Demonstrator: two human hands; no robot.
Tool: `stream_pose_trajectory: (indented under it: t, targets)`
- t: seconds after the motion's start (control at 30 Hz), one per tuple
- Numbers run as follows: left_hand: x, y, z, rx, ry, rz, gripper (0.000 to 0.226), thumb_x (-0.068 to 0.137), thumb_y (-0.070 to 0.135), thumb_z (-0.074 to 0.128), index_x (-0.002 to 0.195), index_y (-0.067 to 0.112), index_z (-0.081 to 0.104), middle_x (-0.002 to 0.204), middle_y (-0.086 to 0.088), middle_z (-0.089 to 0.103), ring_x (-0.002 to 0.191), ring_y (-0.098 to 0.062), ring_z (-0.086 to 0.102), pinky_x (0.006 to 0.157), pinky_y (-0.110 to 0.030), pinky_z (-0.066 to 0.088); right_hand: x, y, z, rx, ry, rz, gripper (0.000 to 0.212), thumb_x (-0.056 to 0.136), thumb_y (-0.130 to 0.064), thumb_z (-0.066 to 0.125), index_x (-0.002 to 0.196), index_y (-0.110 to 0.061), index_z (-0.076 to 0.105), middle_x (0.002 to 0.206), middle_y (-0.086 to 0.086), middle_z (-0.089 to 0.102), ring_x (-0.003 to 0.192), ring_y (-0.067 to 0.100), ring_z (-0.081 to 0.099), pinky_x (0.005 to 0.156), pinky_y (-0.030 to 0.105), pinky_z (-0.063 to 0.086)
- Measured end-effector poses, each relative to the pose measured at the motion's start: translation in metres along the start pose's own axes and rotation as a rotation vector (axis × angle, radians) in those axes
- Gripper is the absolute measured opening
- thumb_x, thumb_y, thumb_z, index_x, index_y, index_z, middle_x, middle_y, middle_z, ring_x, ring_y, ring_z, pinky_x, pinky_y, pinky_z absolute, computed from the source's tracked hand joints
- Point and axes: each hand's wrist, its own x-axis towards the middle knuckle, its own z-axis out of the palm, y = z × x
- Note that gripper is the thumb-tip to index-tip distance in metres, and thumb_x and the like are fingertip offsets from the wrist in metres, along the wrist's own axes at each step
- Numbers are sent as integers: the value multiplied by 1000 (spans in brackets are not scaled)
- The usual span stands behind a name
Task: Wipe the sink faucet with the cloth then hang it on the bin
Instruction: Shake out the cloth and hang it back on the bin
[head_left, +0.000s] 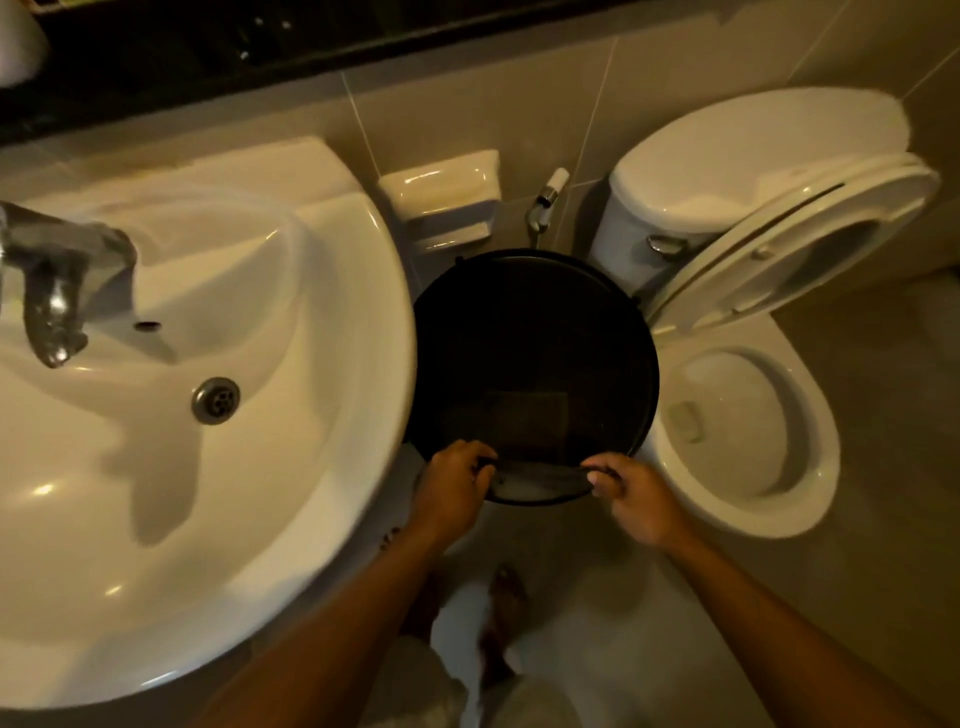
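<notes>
Hanging: a dark cloth (537, 475) is lying stretched over the near rim of a round black bin (530, 332), held at both ends.
Left hand: the left hand (453, 480) is gripping the cloth's left end, fingers curled tight around the fabric right at the bin's rim, thumb side toward the opening.
Right hand: the right hand (636, 496) is pinching the cloth's right end, fingertips closed on the fabric just at the rim, knuckles facing up.
Cloth: it is running taut between the two hands, draping across the bin's edge; how far it is hanging down inside or outside cannot be told, as it is dark against the dark bin.
Bin: it is standing on the floor between the white washbasin (322, 467) and the toilet bowl (810, 467), its opening facing up, a faint squarish shape showing at the bottom.
Faucet: the chrome faucet (54, 291) is sitting at the far left of the washbasin, spout pointing over the basin above the metal drain (215, 400), well apart from both hands.
Toilet: its seat and lid (810, 244) are leaning up against the cistern (737, 156).
Wall: a white ceramic holder (444, 200) and a bidet sprayer (548, 200) are hanging on the tiles behind the bin.
Person: both bare forearms are reaching forward, and a bare foot (506, 597) is showing on the pale floor below.
</notes>
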Motion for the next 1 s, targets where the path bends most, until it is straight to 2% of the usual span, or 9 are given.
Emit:
stream_pose_trajectory:
  t: [0.13, 0.23, 0.37, 0.47, 0.53, 0.67, 0.83, 1.0]
  targets:
    - [30, -8, 12, -118, 74, -51, 19, 91, 15, 57, 108, 14, 65, 107, -9, 62, 93, -24, 62, 84, -41, 53, 37, 3, 1, 34, 54, -7, 21, 94, -14, 51, 111, -13, 64, 100, 8, 66, 95, 26, 64, 87, 41, 53]
    - [57, -15, 23, -202, 115, -121, 21, 93, 14, 54, 112, 11, 63, 110, -10, 61, 97, -24, 61, 89, -42, 52, 71, 6, 7, 26, 107, -25, 23, 94, -17, 52, 113, -14, 64, 103, 11, 68, 96, 24, 64, 88, 39, 52]
    - [95, -25, 41, -233, 170, -166, 22, 93, 18, 56, 114, 15, 62, 112, -9, 63, 101, -25, 62, 91, -43, 52, 117, 20, 19, 66, 174, 4, 20, 93, -20, 53, 110, -17, 64, 102, 12, 68, 97, 27, 65, 88, 39, 52]
    - [115, -30, 52, -243, 179, -138, 33, 92, 21, 58, 125, 18, 55, 118, -6, 62, 106, -22, 61, 93, -39, 51, 136, 28, 30, 151, 260, 74, 28, 93, -20, 55, 119, -13, 58, 114, 13, 63, 100, 21, 61, 91, 34, 49]
    - [121, -34, 56, -200, 202, -102, 43, 92, 23, 58, 133, 20, 48, 127, -5, 57, 113, -20, 56, 97, -38, 48, 140, 32, 37, 148, 255, 135, 39, 92, -24, 56, 129, -12, 50, 122, 12, 58, 101, 20, 58, 91, 30, 45]
    - [128, -48, 66, -30, 157, -166, 54, 93, 28, 56, 142, 17, 38, 141, -10, 43, 129, -28, 43, 107, -44, 40, 142, 38, 56, -1, 228, 145, 51, 90, -32, 58, 135, -13, 43, 135, 11, 46, 113, 30, 56, 95, 37, 44]
    - [132, -45, 84, -12, 131, -246, 43, 93, 29, 55, 132, 14, 47, 129, -10, 56, 120, -30, 54, 98, -44, 48, 156, 29, 74, 22, 349, 247, 51, 87, -31, 62, 131, -13, 44, 125, 14, 56, 112, 33, 57, 92, 42, 48]
    - [134, -46, 86, -11, 189, -260, 29, 91, 31, 55, 115, 17, 57, 112, -5, 64, 102, -24, 62, 85, -43, 54, 165, 29, 77, 127, 334, 343, 32, 86, -23, 64, 116, -13, 55, 109, 12, 65, 99, 27, 63, 77, 30, 45]
